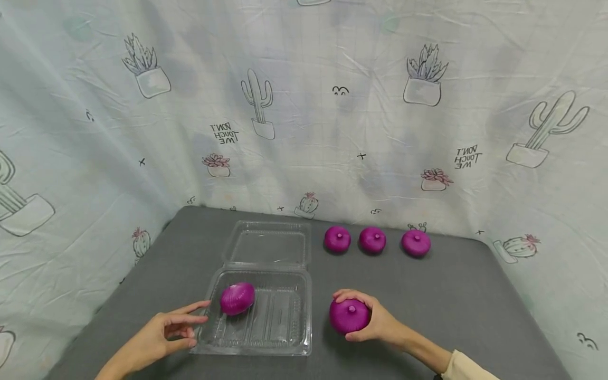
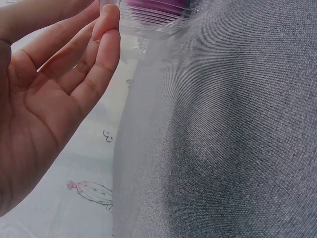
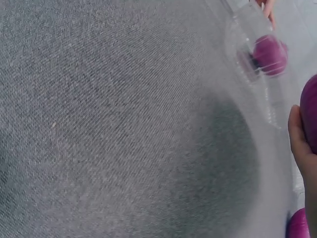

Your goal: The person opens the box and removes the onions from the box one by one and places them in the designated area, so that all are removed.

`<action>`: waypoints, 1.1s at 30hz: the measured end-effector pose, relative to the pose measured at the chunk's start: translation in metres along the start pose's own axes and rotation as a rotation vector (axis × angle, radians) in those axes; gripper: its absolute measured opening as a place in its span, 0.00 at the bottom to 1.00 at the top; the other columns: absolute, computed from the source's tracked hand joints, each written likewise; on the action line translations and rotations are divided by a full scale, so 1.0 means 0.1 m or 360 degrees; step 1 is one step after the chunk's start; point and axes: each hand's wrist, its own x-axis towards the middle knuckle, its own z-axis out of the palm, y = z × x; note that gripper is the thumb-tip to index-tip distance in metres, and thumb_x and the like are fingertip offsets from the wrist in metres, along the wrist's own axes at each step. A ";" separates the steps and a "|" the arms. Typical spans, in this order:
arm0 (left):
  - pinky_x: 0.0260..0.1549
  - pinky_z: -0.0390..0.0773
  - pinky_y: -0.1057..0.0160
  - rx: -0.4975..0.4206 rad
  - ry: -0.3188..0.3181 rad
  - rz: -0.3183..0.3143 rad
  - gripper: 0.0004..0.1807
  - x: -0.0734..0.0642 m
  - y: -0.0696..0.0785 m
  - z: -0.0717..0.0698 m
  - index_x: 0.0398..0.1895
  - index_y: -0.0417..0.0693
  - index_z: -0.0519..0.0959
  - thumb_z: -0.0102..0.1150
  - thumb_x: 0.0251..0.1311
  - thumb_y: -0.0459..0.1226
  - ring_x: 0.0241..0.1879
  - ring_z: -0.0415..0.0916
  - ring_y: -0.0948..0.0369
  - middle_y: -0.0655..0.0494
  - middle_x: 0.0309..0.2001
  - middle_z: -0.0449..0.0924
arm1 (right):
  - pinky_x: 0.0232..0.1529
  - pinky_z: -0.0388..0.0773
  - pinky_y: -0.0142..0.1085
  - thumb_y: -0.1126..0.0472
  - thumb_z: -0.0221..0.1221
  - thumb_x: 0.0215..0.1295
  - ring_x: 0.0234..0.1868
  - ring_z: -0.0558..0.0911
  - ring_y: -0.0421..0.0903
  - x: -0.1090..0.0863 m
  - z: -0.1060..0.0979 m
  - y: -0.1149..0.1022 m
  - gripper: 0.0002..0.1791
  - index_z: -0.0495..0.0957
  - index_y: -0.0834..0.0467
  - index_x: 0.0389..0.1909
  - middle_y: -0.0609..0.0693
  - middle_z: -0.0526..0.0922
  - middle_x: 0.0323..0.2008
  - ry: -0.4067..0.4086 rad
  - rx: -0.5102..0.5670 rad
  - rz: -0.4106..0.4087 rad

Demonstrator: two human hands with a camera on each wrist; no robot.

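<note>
My right hand [image 1: 372, 319] grips a purple-red onion [image 1: 349, 316], thumb at the near side and fingers over the far side, just right of a clear plastic clamshell box [image 1: 307, 316]. In the right wrist view, that onion [image 3: 311, 114] shows at the right edge, partly cut off. The box lies with its lid [image 1: 271, 245] folded back, and one onion [image 1: 237, 298] rests on its side in the left of its base. At the box's left rim is my left hand [image 1: 163, 335], its fingers spread and fairly straight; in the left wrist view its fingertips [image 2: 110, 17] meet the clear plastic.
Behind the right hand, three more purple-red onions, one left [image 1: 337, 240], one middle [image 1: 372, 241] and one right [image 1: 416, 243], stand in a row near the table's back edge. A grey cloth covers the table [image 1: 456, 301]. A white printed curtain [image 1: 304, 116] hangs around the back and sides.
</note>
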 end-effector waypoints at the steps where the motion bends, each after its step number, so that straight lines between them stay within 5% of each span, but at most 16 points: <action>1: 0.36 0.79 0.64 0.0004 0.0002 0.0002 0.34 0.00 0.00 0.00 0.67 0.24 0.58 0.60 0.60 0.26 0.32 0.77 0.60 0.60 0.60 0.75 | 0.52 0.76 0.41 0.77 0.66 0.48 0.61 0.70 0.45 0.00 -0.01 0.02 0.29 0.72 0.64 0.54 0.54 0.71 0.61 0.0027 0.0024 0.0029; 5: 0.36 0.79 0.64 0.0017 0.0005 0.0001 0.33 0.02 0.01 0.00 0.66 0.23 0.59 0.60 0.60 0.27 0.32 0.76 0.61 0.65 0.60 0.73 | 0.53 0.75 0.40 0.76 0.67 0.47 0.61 0.70 0.44 0.02 -0.04 0.09 0.31 0.71 0.66 0.55 0.61 0.68 0.63 0.0093 0.0085 0.0145; 10: 0.36 0.79 0.65 0.0029 0.0006 -0.0014 0.33 0.05 0.03 0.01 0.66 0.23 0.60 0.61 0.59 0.28 0.32 0.76 0.62 0.61 0.59 0.75 | 0.53 0.74 0.42 0.76 0.67 0.46 0.61 0.68 0.47 0.07 -0.06 0.18 0.31 0.71 0.67 0.55 0.70 0.61 0.64 0.0148 0.0092 0.0228; 15: 0.36 0.79 0.65 0.0032 0.0008 0.0007 0.33 0.06 0.02 0.00 0.65 0.22 0.61 0.61 0.59 0.27 0.32 0.76 0.63 0.67 0.61 0.73 | 0.53 0.74 0.42 0.77 0.68 0.44 0.61 0.69 0.47 0.23 -0.16 0.19 0.31 0.72 0.67 0.53 0.69 0.61 0.64 0.0185 0.0057 0.0211; 21: 0.39 0.79 0.65 0.0009 -0.0007 -0.0025 0.34 0.06 0.03 0.00 0.66 0.24 0.59 0.60 0.60 0.27 0.33 0.77 0.62 0.61 0.59 0.75 | 0.51 0.75 0.40 0.77 0.70 0.43 0.59 0.71 0.46 0.42 -0.35 0.21 0.32 0.72 0.68 0.54 0.70 0.62 0.64 0.0269 -0.0050 0.0184; 33: 0.38 0.79 0.65 -0.0089 -0.0033 -0.0024 0.24 0.00 0.03 0.02 0.60 0.24 0.68 0.56 0.62 0.25 0.40 0.78 0.60 0.77 0.67 0.62 | 0.51 0.75 0.39 0.73 0.72 0.43 0.54 0.74 0.48 0.71 -0.47 0.32 0.35 0.72 0.67 0.57 0.64 0.70 0.60 0.0326 -0.0149 0.0336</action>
